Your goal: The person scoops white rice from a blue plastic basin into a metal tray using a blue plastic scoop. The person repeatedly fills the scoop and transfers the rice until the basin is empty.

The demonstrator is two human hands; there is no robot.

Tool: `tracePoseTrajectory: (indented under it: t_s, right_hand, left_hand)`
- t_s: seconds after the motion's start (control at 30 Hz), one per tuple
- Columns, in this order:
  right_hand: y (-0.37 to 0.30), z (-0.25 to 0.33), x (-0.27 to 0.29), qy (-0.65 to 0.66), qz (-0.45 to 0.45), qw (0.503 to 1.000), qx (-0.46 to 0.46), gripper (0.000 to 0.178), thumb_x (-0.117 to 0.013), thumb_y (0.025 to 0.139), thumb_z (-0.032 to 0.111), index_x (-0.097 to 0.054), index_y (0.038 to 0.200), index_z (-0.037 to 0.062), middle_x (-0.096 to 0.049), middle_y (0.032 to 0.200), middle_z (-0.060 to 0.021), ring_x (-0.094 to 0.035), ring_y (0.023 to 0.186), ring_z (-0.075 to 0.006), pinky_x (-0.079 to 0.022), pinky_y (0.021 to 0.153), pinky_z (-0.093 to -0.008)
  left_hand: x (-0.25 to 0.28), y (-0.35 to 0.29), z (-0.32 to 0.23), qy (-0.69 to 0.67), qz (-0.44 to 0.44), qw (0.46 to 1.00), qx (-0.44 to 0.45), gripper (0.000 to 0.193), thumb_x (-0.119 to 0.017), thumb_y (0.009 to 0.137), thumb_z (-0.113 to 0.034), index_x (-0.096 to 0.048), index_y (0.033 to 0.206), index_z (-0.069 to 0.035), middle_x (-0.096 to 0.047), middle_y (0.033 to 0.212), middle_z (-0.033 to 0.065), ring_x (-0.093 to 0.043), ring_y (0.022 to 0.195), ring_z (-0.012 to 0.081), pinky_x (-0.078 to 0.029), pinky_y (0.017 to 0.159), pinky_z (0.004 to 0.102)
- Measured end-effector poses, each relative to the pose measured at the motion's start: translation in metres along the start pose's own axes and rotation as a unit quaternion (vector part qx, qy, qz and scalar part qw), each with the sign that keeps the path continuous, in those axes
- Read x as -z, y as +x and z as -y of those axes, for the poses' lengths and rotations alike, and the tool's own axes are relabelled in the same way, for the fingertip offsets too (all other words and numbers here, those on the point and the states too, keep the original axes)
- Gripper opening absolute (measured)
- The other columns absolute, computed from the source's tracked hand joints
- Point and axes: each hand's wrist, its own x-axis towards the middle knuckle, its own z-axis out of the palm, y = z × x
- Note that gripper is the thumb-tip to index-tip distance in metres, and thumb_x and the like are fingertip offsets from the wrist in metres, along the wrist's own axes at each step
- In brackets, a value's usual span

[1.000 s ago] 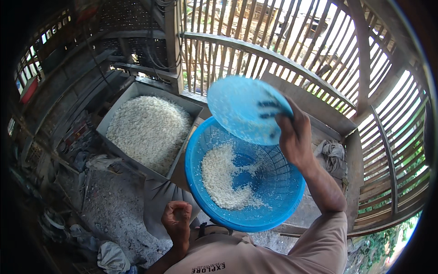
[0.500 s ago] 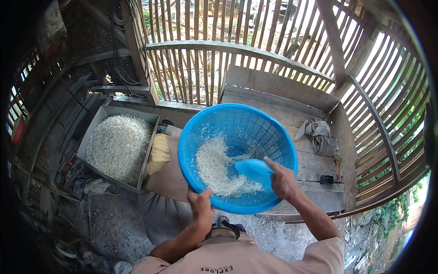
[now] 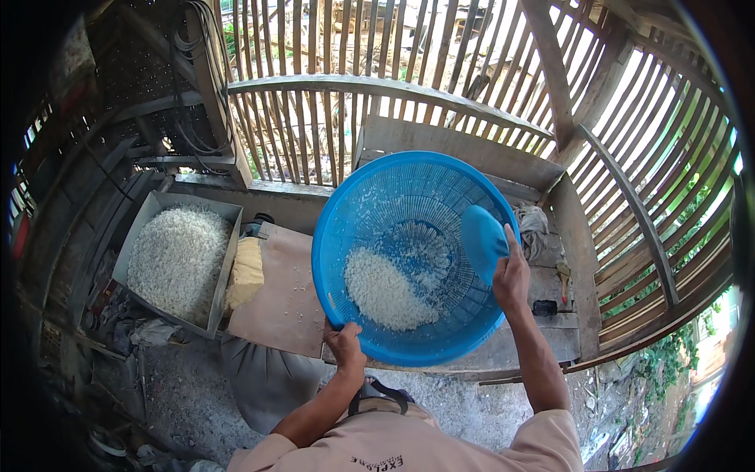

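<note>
A big blue plastic basket (image 3: pixel 464 346) with slotted walls is tilted in front of me. My left hand (image 3: pixel 344 346) is closed on its rim at the lower left. White, rice-like grains (image 3: pixel 385 291) lie heaped low on its left side, with more scattered across the slotted bottom. In my right hand (image 3: pixel 513 275), at the basket's right wall, is a blue plastic scoop (image 3: pixel 481 240), its rounded side turned toward me. Whether the right hand also touches the rim, I cannot tell.
To the left stands a metal box (image 3: pixel 224 303) full of white grains (image 3: pixel 179 256). Beside it are a yellowish foam-like block (image 3: pixel 245 271) and a brown board (image 3: pixel 287 283). On the wooden bench at right lie a grey cloth (image 3: pixel 535 232), a small black container (image 3: pixel 543 307) and a brush (image 3: pixel 564 282). Slatted walls enclose the far side.
The scoop has moved from above the grains to the basket's right wall and turned upright. The basket is tilted more toward me. The grain heap has shifted and spread across the bottom.
</note>
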Motion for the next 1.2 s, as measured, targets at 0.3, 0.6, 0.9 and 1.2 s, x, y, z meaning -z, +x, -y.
tracePoseTrajectory:
  t_s: [0.3, 0.6, 0.9, 1.2]
  right_hand:
    - [-0.098, -0.066, -0.084, 0.251, 0.068, 0.956, -0.139, 0.05, -0.044, 0.087, -0.003, -0.06, 0.134, -0.0033, -0.071, 0.114, -0.0228, -0.071, 0.097, -0.0364, -0.055, 0.085, -0.0439]
    - [-0.085, 0.029, -0.142, 0.636, -0.003, 0.625, -0.454, 0.027, -0.047, 0.086, -0.005, -0.059, 0.11, -0.0056, -0.061, 0.101, -0.0127, -0.064, 0.087, -0.0277, -0.057, 0.082, -0.0459]
    - [-0.01, 0.025, -0.141, 0.71, 0.055, 0.606, -0.355, 0.04, -0.044, 0.085, -0.005, -0.051, 0.124, -0.0108, -0.06, 0.121, -0.021, -0.066, 0.108, -0.039, -0.057, 0.092, -0.063]
    - [0.025, 0.129, -0.104, 0.657, 0.222, 0.653, -0.304, 0.041, -0.042, 0.087, -0.004, -0.051, 0.125, -0.0158, -0.062, 0.122, -0.0222, -0.067, 0.11, -0.037, -0.057, 0.096, -0.0617]
  left_hand:
    - [-0.033, -0.041, -0.052, 0.062, 0.062, 0.996, 0.011, 0.03, -0.053, 0.075, 0.006, -0.065, 0.102, 0.002, -0.06, 0.084, -0.0016, -0.052, 0.067, 0.0083, -0.043, 0.061, 0.0244]
    - [-0.056, -0.074, -0.063, 0.203, 0.172, 0.958, -0.104, 0.034, -0.059, 0.08, 0.002, -0.062, 0.113, 0.006, -0.058, 0.076, 0.0031, -0.051, 0.061, 0.0086, -0.046, 0.057, 0.0311]
    - [-0.03, -0.055, -0.091, 0.144, 0.08, 0.985, -0.056, 0.022, -0.057, 0.077, 0.005, -0.065, 0.097, 0.0, -0.057, 0.074, -0.0014, -0.05, 0.06, 0.0058, -0.042, 0.054, 0.0267]
    - [0.008, -0.022, -0.117, -0.001, -0.04, 0.999, -0.015, 0.031, -0.056, 0.071, 0.005, -0.069, 0.099, 0.001, -0.057, 0.079, -0.0022, -0.049, 0.067, 0.0098, -0.041, 0.061, 0.0272]
